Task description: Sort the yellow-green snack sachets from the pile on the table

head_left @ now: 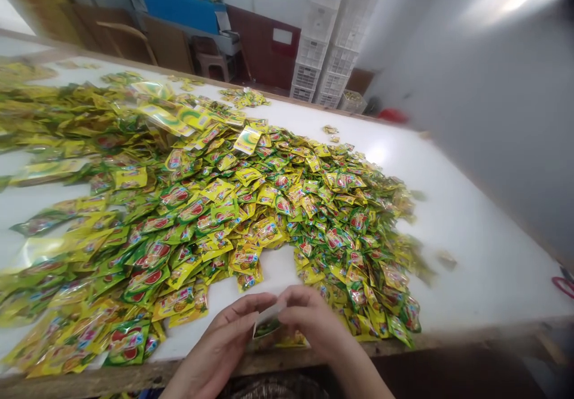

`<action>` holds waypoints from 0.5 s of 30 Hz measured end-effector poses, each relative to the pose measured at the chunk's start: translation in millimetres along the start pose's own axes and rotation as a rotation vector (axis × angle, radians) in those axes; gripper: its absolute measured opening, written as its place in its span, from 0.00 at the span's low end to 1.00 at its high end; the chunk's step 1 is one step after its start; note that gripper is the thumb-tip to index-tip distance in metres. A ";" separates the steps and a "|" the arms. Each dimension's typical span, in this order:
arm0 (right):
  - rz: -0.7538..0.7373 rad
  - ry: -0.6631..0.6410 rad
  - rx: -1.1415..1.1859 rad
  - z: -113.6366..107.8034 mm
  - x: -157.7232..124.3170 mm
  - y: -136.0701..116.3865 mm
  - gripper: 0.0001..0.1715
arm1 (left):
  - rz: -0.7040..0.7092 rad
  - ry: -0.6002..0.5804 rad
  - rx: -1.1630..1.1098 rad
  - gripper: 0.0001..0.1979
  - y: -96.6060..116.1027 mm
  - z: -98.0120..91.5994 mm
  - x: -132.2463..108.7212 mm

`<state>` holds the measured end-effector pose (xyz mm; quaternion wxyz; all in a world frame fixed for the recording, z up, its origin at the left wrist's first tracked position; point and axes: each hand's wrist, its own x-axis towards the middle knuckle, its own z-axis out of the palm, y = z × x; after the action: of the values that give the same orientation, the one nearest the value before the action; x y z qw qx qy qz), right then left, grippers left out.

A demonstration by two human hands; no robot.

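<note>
Head view: the left hand [219, 333] and right hand [314, 321] are together, pinching a small packet [266, 327] by the table [488, 267] edge, beside a big packet pile [269, 219]; a loose grip could let it drop off the edge; white crates [320, 46] stand stacked far off, their insides too hard to see.

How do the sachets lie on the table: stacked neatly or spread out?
Spread out: the yellow and green sachets lie in a loose overlapping heap across the white table, with a few strays apart from it.

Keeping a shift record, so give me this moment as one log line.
left hand: holding foil sachet | right hand: holding same sachet | nearby: yellow-green sachet heap on white table
</note>
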<state>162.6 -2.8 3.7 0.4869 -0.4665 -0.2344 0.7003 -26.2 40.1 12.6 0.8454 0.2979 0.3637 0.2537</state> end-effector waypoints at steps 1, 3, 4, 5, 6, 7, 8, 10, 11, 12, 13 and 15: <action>-0.006 0.025 -0.002 1.1 1.3 1.1 0.07 | 0.012 0.046 0.036 0.15 -1.7 -1.6 1.2; -0.021 0.070 -0.017 3.4 4.1 2.4 0.05 | 0.054 0.112 0.087 0.14 -5.0 -2.8 2.9; -0.026 0.086 -0.027 4.4 5.5 2.9 0.05 | 0.068 0.126 0.088 0.15 -6.6 -2.6 3.4; -0.027 0.098 -0.032 5.0 6.9 3.2 0.05 | 0.070 0.130 0.077 0.15 -8.0 -2.1 3.7; -0.028 0.105 -0.034 5.4 8.1 3.7 0.05 | 0.066 0.129 0.065 0.15 -9.2 -1.5 3.9; -0.029 0.111 -0.033 5.6 9.3 4.1 0.04 | 0.068 0.137 0.067 0.15 -9.7 -1.2 4.3; -0.031 0.121 -0.034 5.8 10.3 4.7 0.04 | 0.080 0.152 0.101 0.14 -9.5 -1.2 5.0; -0.035 0.150 -0.050 7.1 12.3 5.7 0.05 | 0.141 0.186 0.257 0.14 -6.2 -3.5 8.3; -0.034 0.167 -0.072 8.3 13.2 6.0 0.06 | 0.176 0.198 0.350 0.14 -3.1 -5.9 11.2; -0.036 0.182 -0.108 9.7 14.0 6.0 0.07 | 0.206 0.206 0.432 0.14 0.5 -9.1 14.8; -0.052 0.192 -0.156 11.2 14.8 5.8 0.09 | 0.228 0.210 0.493 0.14 4.3 -12.8 19.1; -0.159 0.197 -0.286 13.6 15.8 4.4 0.11 | 0.255 0.229 0.552 0.14 11.0 -20.6 27.9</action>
<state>147.1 11.3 -0.3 0.4903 -0.5773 -0.3187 0.5699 -27.4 72.3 -4.3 0.6477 0.5285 0.4713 0.2810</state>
